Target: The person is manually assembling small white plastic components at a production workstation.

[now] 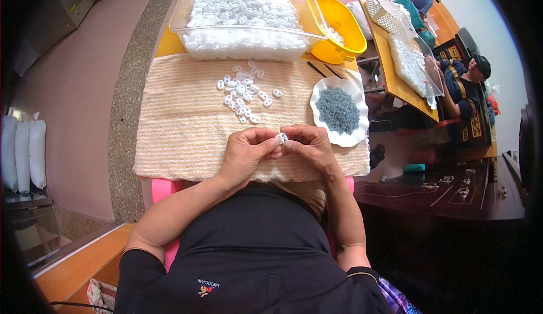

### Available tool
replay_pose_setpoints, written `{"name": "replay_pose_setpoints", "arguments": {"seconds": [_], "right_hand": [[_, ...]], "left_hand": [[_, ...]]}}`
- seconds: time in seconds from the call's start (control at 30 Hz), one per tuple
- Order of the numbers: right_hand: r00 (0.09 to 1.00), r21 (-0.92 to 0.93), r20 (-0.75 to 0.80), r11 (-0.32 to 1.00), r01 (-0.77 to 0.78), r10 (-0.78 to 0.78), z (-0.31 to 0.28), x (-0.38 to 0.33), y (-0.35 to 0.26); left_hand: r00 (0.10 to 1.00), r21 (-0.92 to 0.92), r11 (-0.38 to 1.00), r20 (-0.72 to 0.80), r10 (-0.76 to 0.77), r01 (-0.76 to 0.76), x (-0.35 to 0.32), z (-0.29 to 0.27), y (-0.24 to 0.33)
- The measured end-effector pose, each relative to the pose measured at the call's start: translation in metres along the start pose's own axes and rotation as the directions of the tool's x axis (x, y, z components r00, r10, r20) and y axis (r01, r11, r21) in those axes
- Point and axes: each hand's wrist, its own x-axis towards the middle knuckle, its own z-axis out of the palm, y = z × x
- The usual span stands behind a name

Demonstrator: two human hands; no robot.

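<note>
My left hand (248, 151) and my right hand (312, 149) meet over the near part of a striped cloth (175, 116). Between their closed fingertips they pinch one small white plastic piece (282, 138) with dark holes. Just beyond my hands lies a loose pile of similar white oval two-holed pieces (240, 90). To the right of the pile, a white plate with a wavy rim (314, 100) bears a heap of tiny grey-blue pieces (338, 109), too small to name.
At the cloth's far edge stand a clear bin (181, 30) full of white pieces and a yellow basin (353, 28). Two thin dark sticks (317, 69) lie near the plate. At right, two people (466, 79) sit by another table (390, 68). White sacks (22, 150) stand at left.
</note>
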Motion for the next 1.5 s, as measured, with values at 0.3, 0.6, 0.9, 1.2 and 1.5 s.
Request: {"name": "replay_pose_setpoints", "arguments": {"seconds": [0.3,0.6,0.9,1.2,1.5], "right_hand": [[0.999,0.131,0.016,0.991,-0.032,0.031,-0.001,-0.002,0.001],[0.999,0.159,0.048,0.987,-0.028,0.02,0.0,-0.004,0.003],[0.995,0.207,0.087,0.976,-0.068,0.051,-0.007,-0.005,0.009],[0.99,0.245,0.137,0.969,-0.019,-0.015,-0.002,-0.005,0.009],[0.957,-0.289,-0.222,0.95,0.118,-0.186,-0.019,0.007,-0.026]], "left_hand": [[0.998,-0.009,0.998,0.044,-0.054,0.054,-0.001,0.001,0.004],[0.99,0.015,0.993,0.084,-0.115,0.114,0.0,-0.003,0.005],[0.98,0.079,0.981,0.079,-0.181,0.175,0.001,-0.001,0.012],[0.982,0.128,0.984,0.126,-0.14,0.123,0.004,-0.005,0.008],[0.99,0.001,0.99,0.036,-0.138,0.138,0.001,-0.002,0.01]]}}
